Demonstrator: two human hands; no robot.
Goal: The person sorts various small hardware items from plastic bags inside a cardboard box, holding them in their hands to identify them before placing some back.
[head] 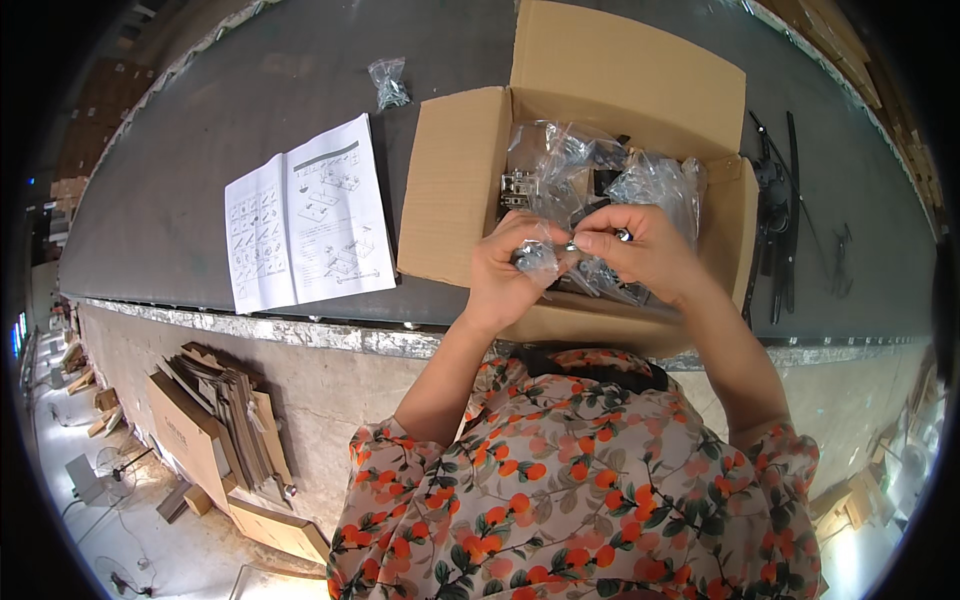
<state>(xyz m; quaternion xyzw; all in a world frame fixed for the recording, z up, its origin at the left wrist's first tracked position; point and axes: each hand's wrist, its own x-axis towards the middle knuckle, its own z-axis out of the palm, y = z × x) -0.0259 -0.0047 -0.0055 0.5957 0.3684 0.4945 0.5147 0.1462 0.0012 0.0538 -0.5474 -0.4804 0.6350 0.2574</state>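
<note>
Over the front of an open cardboard box [457,187], my left hand [504,262] grips a small clear plastic bag [538,259] with metal hardware inside. My right hand [637,244] pinches a small metal piece [571,245] between thumb and fingertips, close to the bag's mouth; its exact kind cannot be made out. Another shiny round metal part [623,235] shows against the right fingers. Below the hands, the box holds clear plastic bags [660,184] of parts. Metal hinge-like fittings [516,187] lie at its left inner side.
An open instruction booklet [330,217] with line drawings lies left of the box. Behind it sits a small bag of screws [390,86]. Black rods and brackets [776,217] lie to the right on the dark belt-like surface [187,150]. Flattened cartons [225,420] lean below the front edge.
</note>
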